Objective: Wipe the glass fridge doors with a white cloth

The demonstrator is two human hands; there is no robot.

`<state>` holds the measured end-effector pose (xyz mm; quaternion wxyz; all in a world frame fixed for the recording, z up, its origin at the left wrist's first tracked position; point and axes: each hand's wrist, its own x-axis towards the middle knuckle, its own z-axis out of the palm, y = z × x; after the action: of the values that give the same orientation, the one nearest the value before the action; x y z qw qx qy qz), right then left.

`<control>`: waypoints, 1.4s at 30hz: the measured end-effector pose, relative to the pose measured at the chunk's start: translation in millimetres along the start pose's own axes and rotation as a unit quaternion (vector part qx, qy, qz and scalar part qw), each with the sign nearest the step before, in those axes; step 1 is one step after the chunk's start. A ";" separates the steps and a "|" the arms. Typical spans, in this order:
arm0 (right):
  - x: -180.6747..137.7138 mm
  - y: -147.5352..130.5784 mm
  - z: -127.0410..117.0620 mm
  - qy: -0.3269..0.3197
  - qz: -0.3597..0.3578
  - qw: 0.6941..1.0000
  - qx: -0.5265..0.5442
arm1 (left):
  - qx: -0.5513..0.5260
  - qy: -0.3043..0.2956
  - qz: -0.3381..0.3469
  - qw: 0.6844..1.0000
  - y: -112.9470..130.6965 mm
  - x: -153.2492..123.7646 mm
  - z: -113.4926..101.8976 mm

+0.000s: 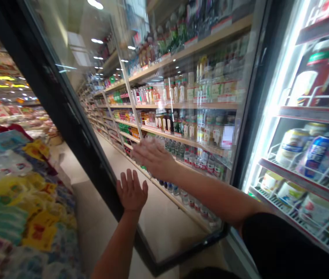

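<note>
Both hands are open and flat, with the fingers spread, and they hold nothing. They rest on the glass cooler door, which stands right in front of the person. The door is tall, with its long side going up and down, and it is swung wide open. The left hand is lower and sits just beside the door's black edge. The right hand is higher and further onto the glass, and it looks blurry. To the right, the lit cooler shelves hold drink cans. To the left lie bright packs.
</note>
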<state>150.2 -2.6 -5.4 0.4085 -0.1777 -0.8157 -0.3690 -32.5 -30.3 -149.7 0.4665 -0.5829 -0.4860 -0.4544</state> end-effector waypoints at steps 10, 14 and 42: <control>15.4 49.0 -34.2 0.031 0.218 0.975 -0.027 | 0.019 0.015 0.020 1.000 2.8 4.1 -3.6; 4.0 65.4 -43.7 -0.010 0.147 0.988 -0.048 | -0.009 0.006 -0.001 1.000 0.3 2.0 -1.3; -122.0 107.3 -35.8 0.063 0.372 0.925 -0.055 | -0.034 -0.013 -0.035 0.999 -5.1 -6.2 6.3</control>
<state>306.4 43.4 -39.6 0.5568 -0.4665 -0.6419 -0.2457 -37.8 -24.5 -156.2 0.4236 -0.5868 -0.4966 -0.4793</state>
